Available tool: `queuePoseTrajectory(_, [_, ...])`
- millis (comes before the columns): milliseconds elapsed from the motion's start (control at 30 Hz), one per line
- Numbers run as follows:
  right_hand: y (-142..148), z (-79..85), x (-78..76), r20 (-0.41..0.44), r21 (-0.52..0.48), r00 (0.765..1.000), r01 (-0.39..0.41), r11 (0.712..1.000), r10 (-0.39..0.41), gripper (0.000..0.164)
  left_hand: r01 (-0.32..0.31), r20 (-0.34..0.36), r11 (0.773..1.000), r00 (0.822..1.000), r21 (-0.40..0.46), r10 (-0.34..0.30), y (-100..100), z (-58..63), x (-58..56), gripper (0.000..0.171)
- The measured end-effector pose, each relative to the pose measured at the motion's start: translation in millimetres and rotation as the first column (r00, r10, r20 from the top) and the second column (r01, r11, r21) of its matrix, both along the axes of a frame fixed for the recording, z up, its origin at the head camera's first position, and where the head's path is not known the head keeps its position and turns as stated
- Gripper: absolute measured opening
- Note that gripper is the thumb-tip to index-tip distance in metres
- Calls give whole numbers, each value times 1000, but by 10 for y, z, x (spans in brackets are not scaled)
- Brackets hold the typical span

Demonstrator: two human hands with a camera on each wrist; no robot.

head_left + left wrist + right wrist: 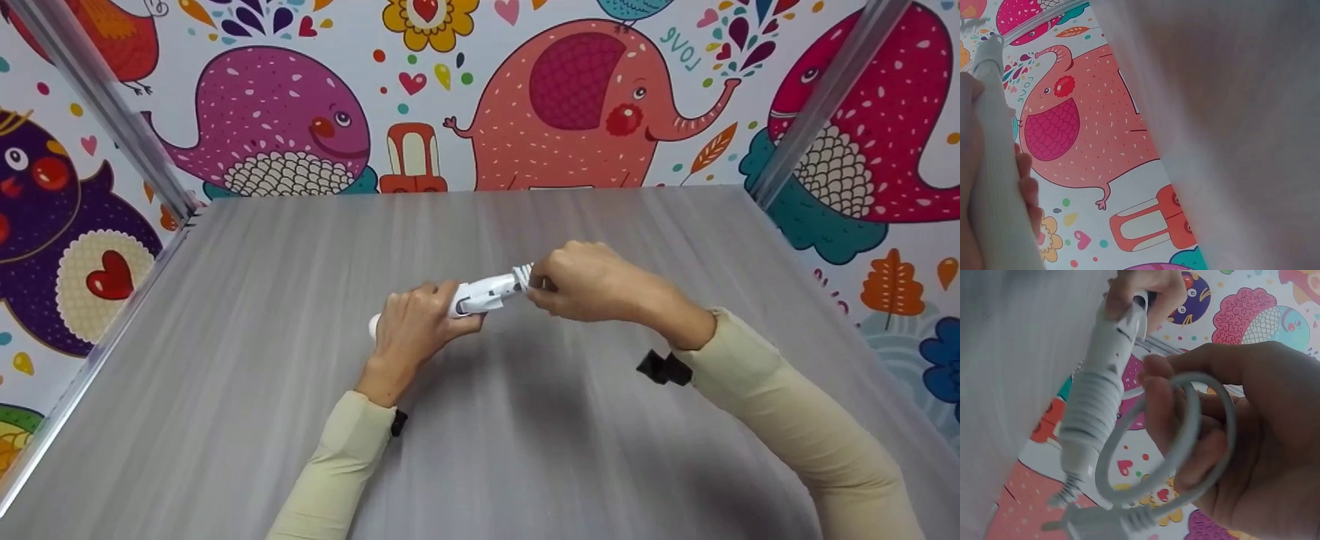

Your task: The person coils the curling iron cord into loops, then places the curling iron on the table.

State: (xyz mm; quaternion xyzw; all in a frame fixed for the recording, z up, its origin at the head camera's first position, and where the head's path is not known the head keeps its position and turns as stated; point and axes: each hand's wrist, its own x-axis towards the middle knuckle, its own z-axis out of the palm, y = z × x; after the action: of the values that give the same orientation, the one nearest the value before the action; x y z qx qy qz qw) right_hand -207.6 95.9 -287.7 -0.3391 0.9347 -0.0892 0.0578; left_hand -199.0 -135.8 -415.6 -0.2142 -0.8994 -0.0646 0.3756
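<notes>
A slim white appliance, looking like a curling iron, is held above the table, tilted with its right end farther from the person. The left hand grips its body, fingers wrapped round the long white barrel in the left wrist view. At the other end, several turns of white cord are wound round the handle. The right hand is at that end, its curled fingers holding a loose loop of the cord. The plug hangs beside the handle's tip in the right wrist view.
Beneath the hands spreads a grey wood-grain table. Cartoon-printed panels stand along its back and sides, with metal posts at the corners. Small black pieces sit at the sleeve cuffs.
</notes>
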Motion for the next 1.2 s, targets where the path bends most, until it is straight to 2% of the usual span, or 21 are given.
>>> queuePoseTrajectory(100, [15,-63,-27,136,-80,991,15,997,-4,18,-29,3,1000,1000,4,29,-13,8,-4,40])
queuePoseTrajectory(167, [34,-111,-60,196,-135,980,3,991,24,15,-45,4,999,999,16,45,-17,11,-2,39])
queuePoseTrajectory(233, [67,-164,-108,284,-184,957,1,983,52,14,-57,-2,998,998,29,57,-15,18,2,37])
queuePoseTrajectory(267, [88,-188,-135,338,-208,938,-1,978,73,14,-59,-7,998,998,35,60,-9,27,6,37])
queuePoseTrajectory(333, [132,-246,-199,455,-237,885,12,971,100,14,-55,-17,997,998,45,55,1,43,15,37])
queuePoseTrajectory(433, [181,-347,-299,615,-260,778,47,964,128,16,-41,-29,998,999,47,42,15,60,24,39])
queuePoseTrajectory(467, [191,-387,-332,643,-272,753,51,961,142,17,-37,-32,998,999,46,39,18,62,25,39])
queuePoseTrajectory(500, [198,-431,-362,656,-283,739,55,958,151,18,-34,-35,998,999,46,36,20,60,24,39])
queuePoseTrajectory(567, [199,-513,-407,644,-324,740,31,946,197,17,-32,-44,998,998,47,34,16,56,19,39])
queuePoseTrajectory(667, [167,-632,-449,585,-405,760,-28,914,282,17,-30,-61,998,998,63,34,-3,59,4,37])
queuePoseTrajectory(767, [114,-744,-456,570,-477,745,-45,878,348,18,-17,-72,995,997,100,25,-37,81,3,37])
queuePoseTrajectory(900, [70,-905,-470,581,-568,715,15,823,389,20,1,-80,985,997,172,12,-89,131,1,35])
queuePoseTrajectory(1000, [67,-1002,-489,580,-644,697,77,761,421,22,5,-82,978,997,210,13,-116,159,-8,34])
queuePoseTrajectory(1100, [76,-1048,-498,565,-700,689,110,705,454,32,3,-82,976,997,219,16,-125,169,-16,32])
queuePoseTrajectory(1200, [86,-1049,-497,553,-721,689,113,684,469,36,-1,-87,977,996,212,20,-125,164,-22,32])
